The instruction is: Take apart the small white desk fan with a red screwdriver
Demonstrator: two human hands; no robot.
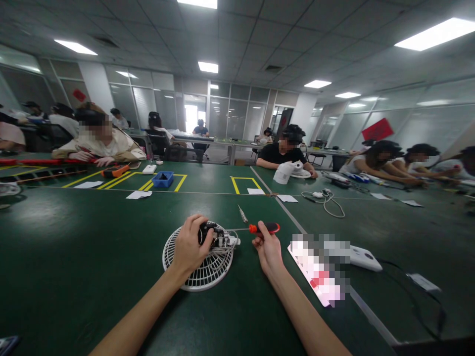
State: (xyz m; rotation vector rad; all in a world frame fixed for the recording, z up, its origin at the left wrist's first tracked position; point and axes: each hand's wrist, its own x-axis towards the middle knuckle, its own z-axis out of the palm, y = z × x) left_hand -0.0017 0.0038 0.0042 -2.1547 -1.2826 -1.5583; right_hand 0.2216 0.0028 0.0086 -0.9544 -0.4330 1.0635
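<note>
My left hand [191, 242] is closed around the black motor [205, 232] on top of a white round fan grille [202, 279]. Beside the fingers, a white part with loose wires [226, 240] sits on the same assembly. In my right hand [269, 247] is a screwdriver [265, 228] with a red and black handle, held between thumb and fingers. Its shaft points left, and the tip reaches the motor assembly; whether it sits in a screw I cannot tell. A small slim screwdriver [242, 214] lies on the table just beyond.
A phone with a lit, blurred screen [311, 272] lies right of my right hand, near a white power strip [363, 258] with a black cable. Farther off are a blue bin [163, 179], paper slips [139, 195] and a coiled white cable [328, 200]. Co-workers sit across the green table [92, 237].
</note>
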